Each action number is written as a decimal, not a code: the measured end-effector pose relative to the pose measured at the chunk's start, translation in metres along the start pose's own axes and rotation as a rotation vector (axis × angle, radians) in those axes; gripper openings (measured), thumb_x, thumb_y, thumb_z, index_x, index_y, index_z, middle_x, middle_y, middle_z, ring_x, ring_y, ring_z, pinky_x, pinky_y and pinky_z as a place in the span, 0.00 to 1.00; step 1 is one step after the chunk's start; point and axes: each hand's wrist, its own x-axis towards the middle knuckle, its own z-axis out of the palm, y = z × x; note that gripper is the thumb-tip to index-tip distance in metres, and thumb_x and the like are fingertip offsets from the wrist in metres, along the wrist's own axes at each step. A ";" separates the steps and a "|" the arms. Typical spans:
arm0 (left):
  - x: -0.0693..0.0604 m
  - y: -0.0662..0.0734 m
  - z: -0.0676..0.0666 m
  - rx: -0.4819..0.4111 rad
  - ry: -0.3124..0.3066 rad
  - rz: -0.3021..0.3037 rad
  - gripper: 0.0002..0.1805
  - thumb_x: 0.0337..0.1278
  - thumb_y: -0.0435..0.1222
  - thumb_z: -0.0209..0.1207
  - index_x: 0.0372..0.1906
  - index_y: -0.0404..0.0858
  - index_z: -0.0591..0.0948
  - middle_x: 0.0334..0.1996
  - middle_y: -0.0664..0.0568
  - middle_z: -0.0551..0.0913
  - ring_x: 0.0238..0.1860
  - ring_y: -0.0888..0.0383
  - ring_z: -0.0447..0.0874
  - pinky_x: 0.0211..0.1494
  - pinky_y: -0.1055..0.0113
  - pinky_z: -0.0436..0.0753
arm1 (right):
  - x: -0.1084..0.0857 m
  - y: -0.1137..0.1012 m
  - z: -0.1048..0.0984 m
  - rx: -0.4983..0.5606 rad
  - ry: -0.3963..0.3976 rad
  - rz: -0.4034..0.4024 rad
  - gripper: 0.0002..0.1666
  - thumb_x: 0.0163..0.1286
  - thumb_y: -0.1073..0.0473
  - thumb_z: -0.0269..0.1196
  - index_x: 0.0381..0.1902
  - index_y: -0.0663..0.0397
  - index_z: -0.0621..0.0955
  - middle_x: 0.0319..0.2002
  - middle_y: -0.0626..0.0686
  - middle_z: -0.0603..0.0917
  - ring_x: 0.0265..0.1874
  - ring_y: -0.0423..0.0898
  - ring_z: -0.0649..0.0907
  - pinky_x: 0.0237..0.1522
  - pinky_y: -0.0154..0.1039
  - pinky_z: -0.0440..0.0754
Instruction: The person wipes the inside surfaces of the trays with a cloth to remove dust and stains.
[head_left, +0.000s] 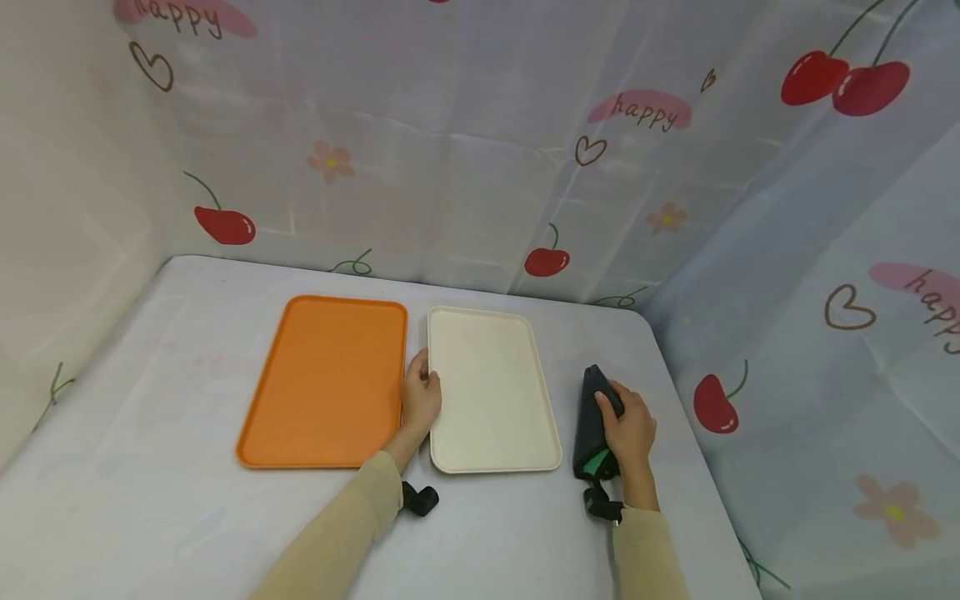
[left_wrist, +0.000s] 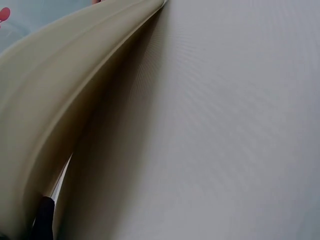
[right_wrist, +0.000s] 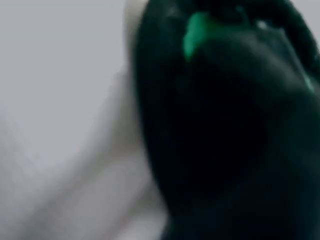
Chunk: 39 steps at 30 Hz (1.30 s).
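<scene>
A cream rectangular tray (head_left: 495,392) lies on the table. At its left edge is my left hand (head_left: 422,404), the thumb over the rim and the other fingers curled beside it; their tips are partly hidden. Off to the right, my right hand (head_left: 632,425) grips a dark, long case (head_left: 591,417) with a green part showing at its near end. That dark case (right_wrist: 225,125) fills much of the right wrist view, blurred, with a green patch near the top. Mostly sleeve (left_wrist: 75,85) and white cloth appear in the left wrist view, and the left hand's grip is out of sight there.
An orange rectangular tray (head_left: 326,383) lies left of the cream one, a narrow gap between them. White cloth covers the table (head_left: 510,542). Behind it and at its right side hangs a curtain (head_left: 450,167) printed with cherries.
</scene>
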 end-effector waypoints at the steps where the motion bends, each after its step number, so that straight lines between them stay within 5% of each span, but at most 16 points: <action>1: 0.000 0.000 0.000 -0.012 0.002 -0.003 0.25 0.65 0.23 0.48 0.67 0.30 0.69 0.42 0.36 0.78 0.36 0.49 0.79 0.39 0.71 0.77 | 0.000 -0.002 0.000 0.011 0.020 -0.012 0.24 0.67 0.51 0.65 0.56 0.59 0.81 0.44 0.67 0.84 0.41 0.64 0.81 0.38 0.61 0.70; 7: -0.001 -0.002 -0.001 -0.082 0.010 -0.030 0.25 0.66 0.23 0.48 0.67 0.31 0.69 0.46 0.34 0.80 0.38 0.49 0.79 0.38 0.74 0.77 | -0.001 -0.013 -0.003 0.063 0.100 -0.053 0.22 0.64 0.54 0.67 0.54 0.58 0.83 0.38 0.67 0.83 0.37 0.64 0.80 0.36 0.58 0.68; 15: -0.003 0.005 -0.007 -0.229 -0.009 -0.095 0.25 0.67 0.25 0.48 0.69 0.30 0.68 0.61 0.30 0.75 0.57 0.42 0.79 0.52 0.67 0.83 | -0.003 -0.029 -0.015 0.145 0.184 -0.114 0.20 0.62 0.59 0.68 0.52 0.61 0.83 0.38 0.67 0.82 0.38 0.65 0.80 0.37 0.59 0.73; 19: -0.012 0.024 -0.016 -0.277 -0.025 -0.077 0.23 0.66 0.24 0.49 0.66 0.26 0.70 0.49 0.26 0.81 0.42 0.49 0.85 0.38 0.75 0.81 | -0.003 -0.042 -0.023 0.179 0.241 -0.168 0.20 0.61 0.62 0.69 0.51 0.61 0.84 0.35 0.68 0.81 0.34 0.63 0.79 0.34 0.54 0.72; 23: -0.018 0.037 -0.025 -0.300 -0.066 -0.038 0.24 0.66 0.25 0.49 0.66 0.27 0.70 0.35 0.29 0.83 0.26 0.62 0.78 0.28 0.76 0.77 | -0.002 -0.060 -0.033 0.212 0.290 -0.214 0.20 0.60 0.63 0.69 0.51 0.61 0.84 0.34 0.67 0.80 0.32 0.60 0.77 0.33 0.45 0.70; 31: -0.024 0.043 -0.042 -0.300 -0.162 0.014 0.25 0.70 0.30 0.49 0.71 0.37 0.67 0.45 0.31 0.84 0.33 0.68 0.83 0.35 0.75 0.82 | -0.003 -0.110 -0.058 0.298 0.340 -0.246 0.19 0.59 0.68 0.69 0.50 0.62 0.84 0.34 0.65 0.81 0.33 0.57 0.77 0.35 0.36 0.71; 34: -0.031 0.052 -0.052 -0.325 -0.184 0.047 0.25 0.70 0.29 0.49 0.70 0.36 0.67 0.41 0.35 0.85 0.31 0.67 0.83 0.34 0.74 0.83 | -0.003 -0.129 -0.067 0.322 0.343 -0.261 0.20 0.58 0.69 0.69 0.51 0.62 0.84 0.35 0.65 0.82 0.34 0.53 0.77 0.36 0.32 0.70; 39: -0.043 0.064 -0.068 -0.344 -0.172 0.057 0.23 0.69 0.29 0.50 0.68 0.35 0.69 0.29 0.56 0.85 0.26 0.66 0.81 0.29 0.75 0.82 | -0.003 -0.161 -0.076 0.368 0.351 -0.278 0.21 0.57 0.71 0.70 0.50 0.62 0.84 0.36 0.65 0.83 0.36 0.53 0.78 0.39 0.29 0.70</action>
